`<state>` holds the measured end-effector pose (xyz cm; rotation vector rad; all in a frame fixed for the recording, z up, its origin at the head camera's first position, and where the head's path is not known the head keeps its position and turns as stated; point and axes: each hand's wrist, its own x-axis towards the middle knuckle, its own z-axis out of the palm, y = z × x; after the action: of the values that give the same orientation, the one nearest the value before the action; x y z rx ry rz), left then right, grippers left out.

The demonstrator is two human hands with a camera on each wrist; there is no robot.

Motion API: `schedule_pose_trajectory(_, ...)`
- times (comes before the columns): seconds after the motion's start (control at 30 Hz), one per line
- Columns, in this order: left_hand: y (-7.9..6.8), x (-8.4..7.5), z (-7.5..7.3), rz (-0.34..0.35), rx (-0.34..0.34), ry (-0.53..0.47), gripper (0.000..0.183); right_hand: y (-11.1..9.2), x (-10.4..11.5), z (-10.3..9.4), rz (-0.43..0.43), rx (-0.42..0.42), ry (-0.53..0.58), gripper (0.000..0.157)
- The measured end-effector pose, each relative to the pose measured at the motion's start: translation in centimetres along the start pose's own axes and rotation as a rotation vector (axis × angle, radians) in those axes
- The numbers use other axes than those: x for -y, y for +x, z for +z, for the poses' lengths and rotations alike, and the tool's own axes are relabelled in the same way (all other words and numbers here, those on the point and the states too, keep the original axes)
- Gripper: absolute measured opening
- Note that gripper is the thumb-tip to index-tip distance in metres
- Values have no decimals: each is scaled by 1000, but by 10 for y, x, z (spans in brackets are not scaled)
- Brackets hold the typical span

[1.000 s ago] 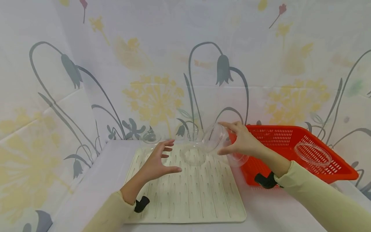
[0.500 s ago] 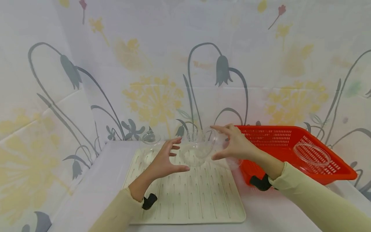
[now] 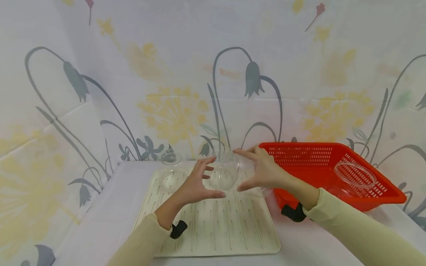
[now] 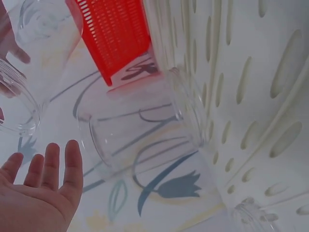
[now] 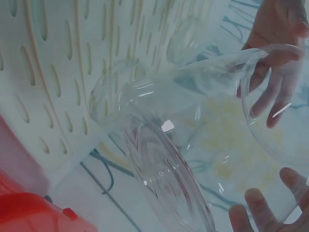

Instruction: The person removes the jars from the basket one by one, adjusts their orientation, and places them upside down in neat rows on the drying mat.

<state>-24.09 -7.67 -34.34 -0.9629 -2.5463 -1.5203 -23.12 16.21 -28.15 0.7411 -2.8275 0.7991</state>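
My right hand (image 3: pixel 266 168) grips a clear jar (image 3: pixel 247 168), tilted on its side above the back right of a cream ribbed mat (image 3: pixel 213 229). In the right wrist view its thick ringed end (image 5: pixel 169 181) faces the camera. My left hand (image 3: pixel 199 184) is spread to the left of this jar, fingers and thumb apart, holding nothing; whether it touches the jar's near end cannot be told. A second clear jar (image 4: pixel 140 128) stands on the mat behind the hands. Another clear jar (image 3: pixel 170 175) stands at the mat's back left.
A red perforated basket (image 3: pixel 299 153) stands right of the mat, with a clear jar (image 3: pixel 354 175) inside it. A flower-printed cloth (image 3: pixel 176 55) hangs behind the white table (image 3: pixel 100 221).
My right hand has brought the jar leftward and slightly down. My left hand has moved right, so the gap between the hands has narrowed.
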Motion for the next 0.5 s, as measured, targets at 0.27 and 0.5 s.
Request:
schedule_pose_trajectory(0.27, 3, -1, 4, 52, 24, 7, 99, -2, 5, 5, -34, 3, -2, 92)
schedule_pose_trajectory(0.5, 4, -5, 3, 89, 52, 35, 98, -1, 7, 7, -88, -18, -27, 91)
